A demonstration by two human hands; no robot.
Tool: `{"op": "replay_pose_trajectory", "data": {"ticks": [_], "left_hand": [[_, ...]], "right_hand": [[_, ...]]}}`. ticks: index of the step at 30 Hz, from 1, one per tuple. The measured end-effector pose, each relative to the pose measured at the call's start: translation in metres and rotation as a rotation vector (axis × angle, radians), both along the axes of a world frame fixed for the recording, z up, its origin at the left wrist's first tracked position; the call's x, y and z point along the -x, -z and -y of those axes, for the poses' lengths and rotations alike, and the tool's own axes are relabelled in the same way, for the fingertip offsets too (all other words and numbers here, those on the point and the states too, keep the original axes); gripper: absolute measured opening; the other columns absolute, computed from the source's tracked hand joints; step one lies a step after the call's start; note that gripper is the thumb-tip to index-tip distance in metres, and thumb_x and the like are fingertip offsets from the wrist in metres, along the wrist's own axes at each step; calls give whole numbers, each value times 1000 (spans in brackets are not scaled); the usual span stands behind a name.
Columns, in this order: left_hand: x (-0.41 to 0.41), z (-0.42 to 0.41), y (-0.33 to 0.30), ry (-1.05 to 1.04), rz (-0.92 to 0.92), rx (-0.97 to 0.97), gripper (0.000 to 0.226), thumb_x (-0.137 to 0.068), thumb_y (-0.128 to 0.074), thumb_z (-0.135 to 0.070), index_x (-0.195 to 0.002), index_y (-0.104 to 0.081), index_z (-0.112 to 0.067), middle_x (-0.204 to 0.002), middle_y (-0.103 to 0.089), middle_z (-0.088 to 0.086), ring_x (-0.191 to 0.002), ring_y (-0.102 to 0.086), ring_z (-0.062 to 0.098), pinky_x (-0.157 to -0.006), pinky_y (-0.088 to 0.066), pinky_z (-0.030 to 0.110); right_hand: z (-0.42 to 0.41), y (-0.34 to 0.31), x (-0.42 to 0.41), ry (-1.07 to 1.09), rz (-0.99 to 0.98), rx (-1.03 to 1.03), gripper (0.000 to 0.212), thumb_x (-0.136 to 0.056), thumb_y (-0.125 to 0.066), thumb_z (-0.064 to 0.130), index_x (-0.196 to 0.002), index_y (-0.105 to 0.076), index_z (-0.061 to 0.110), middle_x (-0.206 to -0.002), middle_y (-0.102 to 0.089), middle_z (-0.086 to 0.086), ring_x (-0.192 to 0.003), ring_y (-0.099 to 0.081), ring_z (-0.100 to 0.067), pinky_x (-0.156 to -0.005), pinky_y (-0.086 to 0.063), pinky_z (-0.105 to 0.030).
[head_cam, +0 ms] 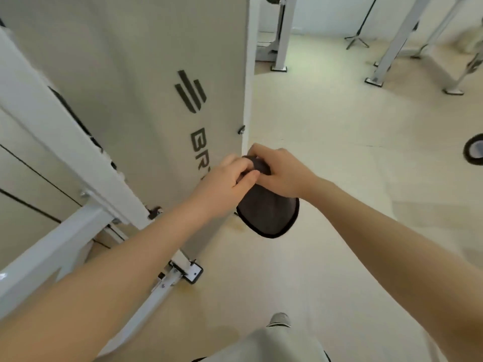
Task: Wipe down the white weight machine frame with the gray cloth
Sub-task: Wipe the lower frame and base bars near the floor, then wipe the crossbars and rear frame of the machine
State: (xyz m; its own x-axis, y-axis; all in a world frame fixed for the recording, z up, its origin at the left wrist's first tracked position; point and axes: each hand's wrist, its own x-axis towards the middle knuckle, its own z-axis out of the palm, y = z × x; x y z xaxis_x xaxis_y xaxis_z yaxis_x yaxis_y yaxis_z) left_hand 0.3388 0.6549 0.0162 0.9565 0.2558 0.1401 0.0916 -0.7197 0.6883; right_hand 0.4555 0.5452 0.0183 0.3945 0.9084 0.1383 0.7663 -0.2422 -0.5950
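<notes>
Pale cream gym floor [326, 158], glossy, running back to a far wall. Tall beige shroud panel [125, 74] of the weight machine at left of view, dark striped logo [190, 91] and partial lettering on its face. White frame [70, 152] slanting down just left of the panel, bolted foot plate [193, 273] at its base on the floor. More white uprights [283, 35] and angled legs well beyond the panel, toward the far wall.

Both hands meeting just right of the panel's lower edge, clear of the white frame. Left hand [230, 181] curled, fingers pinching the top of the gray cloth [268, 215]. Right hand [281, 173] also closed over the cloth's bunched top, knuckles up. Cloth hanging below both hands, rounded, dark-edged, off the floor. Whether touching the panel: cannot tell.

Light trouser leg [271, 343] and shoe [280, 319] below the cloth, near the bottom of view.
</notes>
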Motion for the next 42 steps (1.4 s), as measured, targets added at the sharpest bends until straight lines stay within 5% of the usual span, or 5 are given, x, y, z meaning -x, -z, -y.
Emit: {"op": "replay_pose_trajectory", "data": {"ticks": [5, 13, 26, 36, 42], "left_hand": [[-103, 42, -6, -32, -17, 21, 15, -92, -47, -23, -92, -59, -16, -79, -66, 3, -75, -61, 21, -68, -46, 34], [-237, 43, -1, -7, -45, -6, 19, -85, -57, -14, -102, -62, -20, -55, -49, -12, -55, -48, -1, -55, -36, 11], [-486, -53, 24, -62, -92, 72, 14, -86, -53, -23, -76, -53, -13, -61, -52, -3, -53, -43, 12, -52, -34, 24], [-637, -154, 34, -341, -93, 232, 12, -94, -47, -25, -90, -53, -16, -77, -65, 8, -71, -56, 20, -60, -41, 25], [-689, -237, 36, -629, -77, 252, 13, -93, -50, -26, -81, -53, -23, -68, -63, 1, -62, -55, 15, -50, -39, 18]], "right_hand": [[58, -3, -102, 73, -23, 67, 29, -77, -49, 1, -76, -46, 30, -57, -43, 13, -57, -43, -8, -55, -33, -25], [70, -3, -225, 56, -32, 119, 11, -85, -61, 20, -89, -64, 10, -73, -62, -6, -68, -52, -17, -62, -37, -26], [-37, 16, -485, 207, 167, 371, 20, -83, -51, 15, -95, -68, 15, -127, -52, 4, -113, -45, -22, -91, -41, -38], [-172, 36, -647, 241, -293, 255, 12, -85, -43, 7, -93, -49, 13, -90, -55, -5, -85, -48, -21, -67, -35, -28], [-275, 40, -718, -169, -397, 330, 13, -86, -57, 21, -93, -48, 15, -83, -56, 1, -77, -51, -17, -68, -41, -29]]}}
